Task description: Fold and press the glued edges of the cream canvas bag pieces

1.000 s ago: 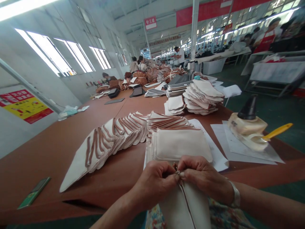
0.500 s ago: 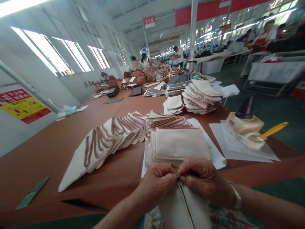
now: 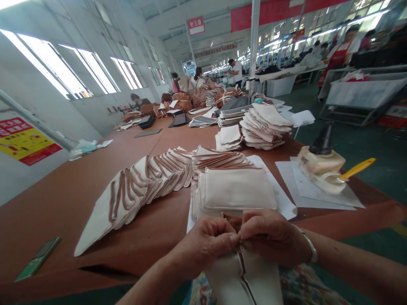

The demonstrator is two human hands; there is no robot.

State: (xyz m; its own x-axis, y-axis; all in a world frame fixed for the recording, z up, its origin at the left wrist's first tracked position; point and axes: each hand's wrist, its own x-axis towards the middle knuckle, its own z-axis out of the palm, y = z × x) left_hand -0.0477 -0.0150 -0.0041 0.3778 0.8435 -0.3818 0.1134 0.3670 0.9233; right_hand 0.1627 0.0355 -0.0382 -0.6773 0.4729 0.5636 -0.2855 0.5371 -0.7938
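Note:
Both my hands meet at the top of a cream fabric piece (image 3: 225,277) with a dark brown slit running down its middle, held over my lap. My left hand (image 3: 211,239) pinches the slit's top end between thumb and bent fingers. Beside it, my right hand (image 3: 270,235) grips the same end, fingertips touching my left ones; what exactly lies under the fingertips is hidden. Just beyond the hands lies a stack of cream pieces with brown edging (image 3: 238,188). Left of that, a fanned row of similar pieces (image 3: 136,186) spreads across the brown table (image 3: 143,228).
At right, a pale block with a black cone (image 3: 321,159) and a yellow-handled brush (image 3: 356,169) rest on white sheets (image 3: 292,186). A green box (image 3: 38,258) lies near the left edge. More cream stacks (image 3: 265,125) stand farther back; several people work beyond.
The slit in the cream piece now looks bent and slightly wider below my fingers. Both hands stay pinched at its top. The whole view has shifted a little.

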